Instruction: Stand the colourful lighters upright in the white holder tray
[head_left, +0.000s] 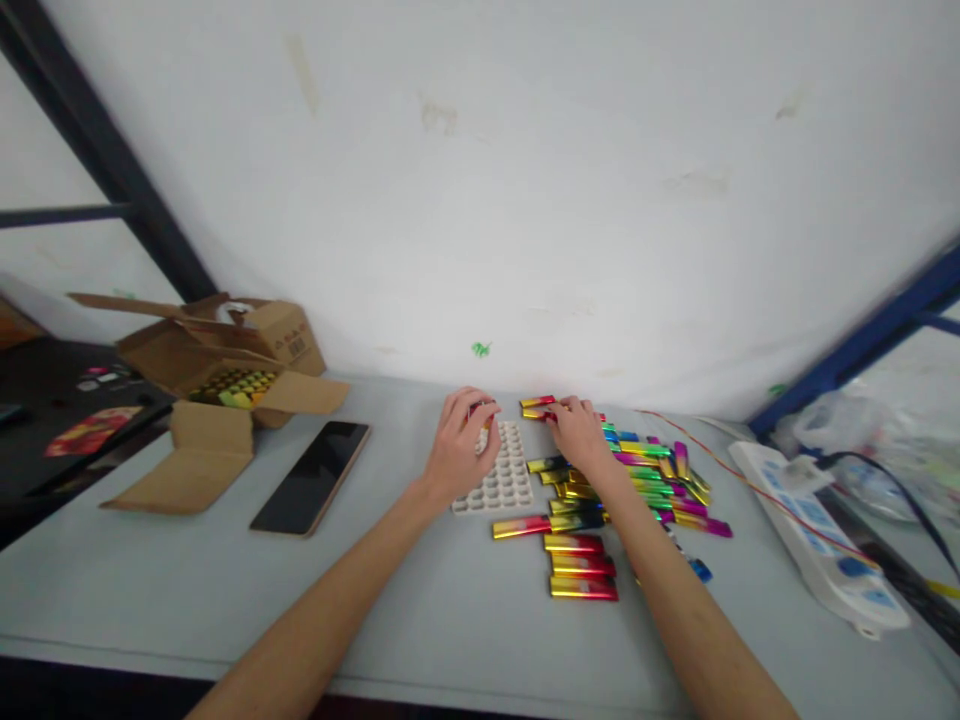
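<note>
1 stick pinched by left hand over tray; right hand touches sticks, grip unclear.

A small packing or assembly workshop: a plain grey counter stands against a scuffed white wall between metal rack frames, carrying an open cardboard box of stock, heaped metallic sticks, a holed white tray and a power strip.

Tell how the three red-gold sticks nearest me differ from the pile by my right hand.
The three red-gold sticks lie parallel in a neat column; the pile is jumbled. The three are red and gold; the pile mixes green, magenta and gold. Both are shiny, on the table.
</note>
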